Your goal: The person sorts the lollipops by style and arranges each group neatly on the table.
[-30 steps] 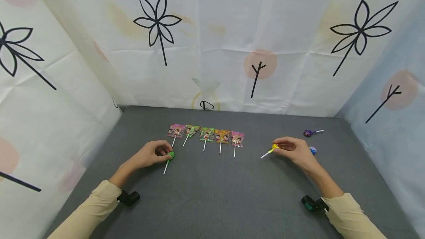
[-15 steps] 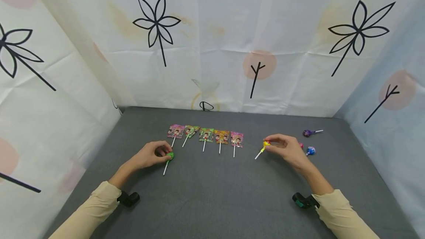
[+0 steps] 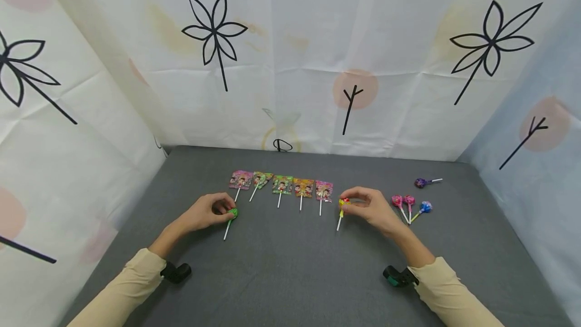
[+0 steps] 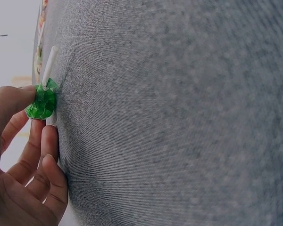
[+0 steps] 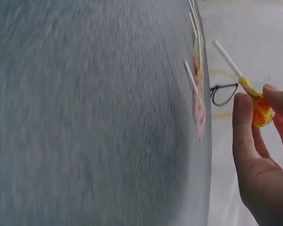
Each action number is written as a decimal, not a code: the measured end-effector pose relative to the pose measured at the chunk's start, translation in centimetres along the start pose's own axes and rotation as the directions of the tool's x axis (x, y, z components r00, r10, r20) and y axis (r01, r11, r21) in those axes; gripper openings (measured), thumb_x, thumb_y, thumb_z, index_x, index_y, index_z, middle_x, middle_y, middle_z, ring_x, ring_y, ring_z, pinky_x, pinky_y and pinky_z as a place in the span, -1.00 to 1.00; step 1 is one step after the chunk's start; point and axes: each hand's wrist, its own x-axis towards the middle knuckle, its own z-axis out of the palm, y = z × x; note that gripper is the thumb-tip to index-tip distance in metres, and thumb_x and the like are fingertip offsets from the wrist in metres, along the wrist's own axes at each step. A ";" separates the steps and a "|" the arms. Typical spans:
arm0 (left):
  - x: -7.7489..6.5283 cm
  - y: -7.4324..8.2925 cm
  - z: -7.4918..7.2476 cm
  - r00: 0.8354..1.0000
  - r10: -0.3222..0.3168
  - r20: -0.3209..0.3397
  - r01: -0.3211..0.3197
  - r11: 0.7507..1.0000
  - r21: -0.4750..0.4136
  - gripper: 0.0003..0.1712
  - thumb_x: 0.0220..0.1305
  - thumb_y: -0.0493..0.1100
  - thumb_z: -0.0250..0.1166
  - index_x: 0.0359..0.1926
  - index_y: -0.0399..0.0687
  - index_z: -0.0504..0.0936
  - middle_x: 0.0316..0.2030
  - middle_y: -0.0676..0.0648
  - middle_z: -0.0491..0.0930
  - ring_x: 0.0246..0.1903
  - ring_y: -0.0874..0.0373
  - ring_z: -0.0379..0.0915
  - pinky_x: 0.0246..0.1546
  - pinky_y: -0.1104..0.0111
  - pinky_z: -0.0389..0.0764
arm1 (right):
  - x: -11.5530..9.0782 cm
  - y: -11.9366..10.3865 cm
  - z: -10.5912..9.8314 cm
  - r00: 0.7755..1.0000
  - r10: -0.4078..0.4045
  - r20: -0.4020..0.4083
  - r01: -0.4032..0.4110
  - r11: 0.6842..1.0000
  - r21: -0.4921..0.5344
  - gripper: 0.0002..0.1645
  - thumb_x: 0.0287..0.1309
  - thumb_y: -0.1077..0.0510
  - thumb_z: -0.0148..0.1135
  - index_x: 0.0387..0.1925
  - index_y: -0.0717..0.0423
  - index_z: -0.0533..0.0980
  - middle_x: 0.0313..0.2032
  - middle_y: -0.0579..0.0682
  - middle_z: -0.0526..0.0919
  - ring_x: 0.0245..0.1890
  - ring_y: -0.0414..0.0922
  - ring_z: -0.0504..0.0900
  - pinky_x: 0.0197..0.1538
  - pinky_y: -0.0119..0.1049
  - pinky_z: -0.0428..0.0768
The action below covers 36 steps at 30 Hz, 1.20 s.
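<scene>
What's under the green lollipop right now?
Gray tabletop lies beneath the green lollipop, held by the left hand. The patch directly under its head is covered, so anything there is hidden.

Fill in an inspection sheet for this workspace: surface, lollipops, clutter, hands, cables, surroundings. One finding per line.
Surface: grey table, fine weave visible, no spill seen.
Lollipops: green lollipop and yellow lollipop in hand; row of five flat-wrapped lollipops along the middle; two pink lollipops and a blue lollipop grouped at right; purple lollipop apart, beyond them.
Clutter: nothing seen beyond the lollipops.
Hands: left hand pinches the green lollipop; right hand pinches the yellow one.
Cables: nothing certain; thin dark line near the far left corner, too small to identify.
Surroundings: white hanging cloth with black plant drawings.
</scene>
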 end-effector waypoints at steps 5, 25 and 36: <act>-0.3 -0.1 0.0 1.000 -0.012 -0.001 0.012 1.000 -0.002 -0.81 0.30 -0.18 0.46 -0.11 -0.06 0.66 -0.26 0.06 0.62 -0.31 0.16 0.57 -0.27 0.31 0.57 | 0.8 -0.1 1.4 1.000 0.001 0.013 -0.001 1.000 0.006 -0.57 0.26 0.33 0.39 0.09 0.47 0.52 0.07 0.34 0.59 0.01 0.06 0.67 -0.06 -0.15 0.64; 0.1 -0.1 0.1 0.999 -0.040 -0.016 0.041 0.999 0.027 -0.80 0.27 -0.18 0.48 -0.13 -0.01 0.65 -0.27 0.08 0.60 -0.28 0.16 0.55 -0.21 0.29 0.56 | 2.5 -0.6 6.7 0.995 0.011 0.097 -0.013 1.000 0.020 -0.60 0.27 0.28 0.40 0.08 0.39 0.54 0.02 0.19 0.59 -0.08 0.07 0.70 -0.06 -0.05 0.62; 0.1 -0.1 0.2 0.999 -0.033 -0.010 0.033 0.999 0.013 -0.79 0.28 -0.18 0.47 -0.11 -0.03 0.65 -0.25 0.07 0.60 -0.27 0.15 0.55 -0.21 0.30 0.55 | 3.8 -0.8 10.7 0.985 -0.016 0.171 0.004 0.998 0.069 -0.61 0.27 0.34 0.37 0.08 0.44 0.53 0.05 0.23 0.58 0.01 0.16 0.66 -0.04 -0.18 0.62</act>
